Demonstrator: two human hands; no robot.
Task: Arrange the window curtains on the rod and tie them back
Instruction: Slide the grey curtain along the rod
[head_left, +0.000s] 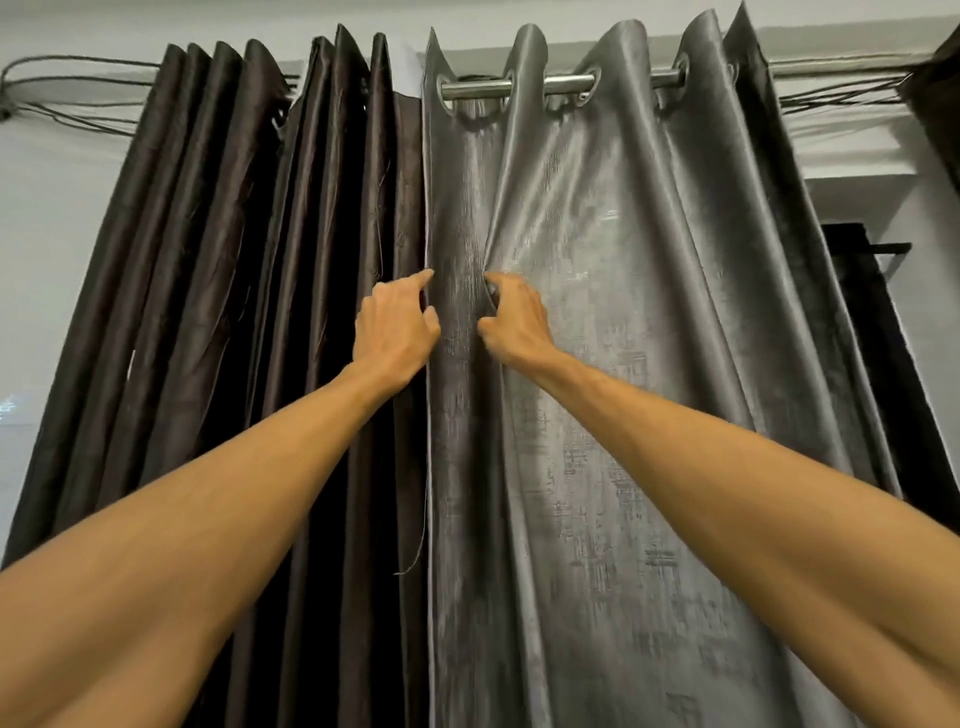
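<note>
Hands pinching grey curtain (597, 312) fold, L hand (395, 327) fingers on edge, R hand (514, 322) gripping pleat, no text visible

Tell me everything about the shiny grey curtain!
The grey curtain looks glossy and smooth, like satin, with a streaky sheen. Round metal rings along its top thread onto a silver rod. It hangs spread in soft folds beside a bunched brown curtain. The left hand touches its edge; the right hand pinches a fold.
</note>
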